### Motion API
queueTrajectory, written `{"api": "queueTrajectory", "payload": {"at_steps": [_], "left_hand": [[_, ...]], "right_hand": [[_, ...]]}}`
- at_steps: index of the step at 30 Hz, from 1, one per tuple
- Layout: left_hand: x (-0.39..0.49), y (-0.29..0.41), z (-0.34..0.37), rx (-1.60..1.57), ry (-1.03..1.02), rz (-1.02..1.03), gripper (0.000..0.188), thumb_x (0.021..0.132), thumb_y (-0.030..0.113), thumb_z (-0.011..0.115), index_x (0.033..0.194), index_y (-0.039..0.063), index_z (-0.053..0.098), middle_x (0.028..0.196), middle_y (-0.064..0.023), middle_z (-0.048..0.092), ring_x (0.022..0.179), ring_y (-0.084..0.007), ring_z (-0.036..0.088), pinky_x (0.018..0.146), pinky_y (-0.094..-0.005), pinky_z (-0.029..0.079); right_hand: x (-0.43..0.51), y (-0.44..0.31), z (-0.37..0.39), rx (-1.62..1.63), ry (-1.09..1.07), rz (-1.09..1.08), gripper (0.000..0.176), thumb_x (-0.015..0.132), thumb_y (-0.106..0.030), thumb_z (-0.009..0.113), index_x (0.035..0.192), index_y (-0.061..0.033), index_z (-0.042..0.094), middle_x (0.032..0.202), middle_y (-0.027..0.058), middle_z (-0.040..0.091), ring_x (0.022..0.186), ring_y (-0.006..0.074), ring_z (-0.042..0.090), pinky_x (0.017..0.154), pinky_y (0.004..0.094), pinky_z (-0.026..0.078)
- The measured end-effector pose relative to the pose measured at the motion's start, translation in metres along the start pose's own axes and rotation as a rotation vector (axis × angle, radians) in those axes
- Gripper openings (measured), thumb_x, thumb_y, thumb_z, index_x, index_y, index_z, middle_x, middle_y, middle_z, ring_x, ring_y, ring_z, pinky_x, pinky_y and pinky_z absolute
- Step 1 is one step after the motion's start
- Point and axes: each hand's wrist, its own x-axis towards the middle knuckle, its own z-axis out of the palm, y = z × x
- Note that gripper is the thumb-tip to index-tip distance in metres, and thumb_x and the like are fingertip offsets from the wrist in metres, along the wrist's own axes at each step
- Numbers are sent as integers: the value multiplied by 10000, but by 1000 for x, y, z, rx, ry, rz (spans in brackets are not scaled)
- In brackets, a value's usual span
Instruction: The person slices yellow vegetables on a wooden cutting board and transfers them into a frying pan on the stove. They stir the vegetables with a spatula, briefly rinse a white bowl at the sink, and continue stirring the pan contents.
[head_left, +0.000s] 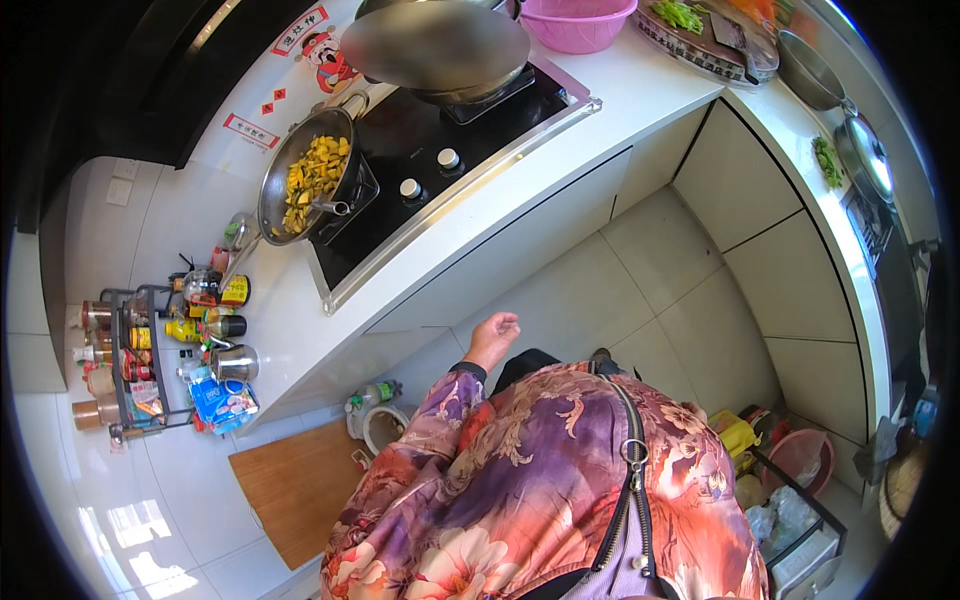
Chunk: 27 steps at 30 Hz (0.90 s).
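My left hand (493, 336) hangs in front of my body over the floor, with its fingers partly curled and nothing seen in it. Of my right hand nothing certain shows. On the left side of the black gas hob (397, 150) stands a metal wok (270, 176) of yellow and dark green chopped pieces, a utensil with a metal tube handle (330, 207) resting in it. A second large pan (465, 91) stands on the far burner, its upper part blurred. Two silver knobs (448, 157) are on the hob's front.
Sauce bottles (180, 328), a steel pitcher (235, 363) and a spice rack (155, 337) stand left of the hob. A pink basin (577, 26), a round chopping board (705, 49) with a cleaver, and pans line the far and right counters. A wooden board (296, 487) lies lower left.
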Motion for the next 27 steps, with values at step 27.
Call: {"api": "queueTrajectory", "payload": {"at_steps": [27], "left_hand": [[178,237,102,-135,-363,255,315,892,74,651,1193,7,588,1083,-68,657,983,-126,618,867,-265,507]], "right_hand": [[113,-633,-195,261,23,-544,352,983,-243,558,1237,2,555,1018,92,635,700,122,619,631,262,533]]}}
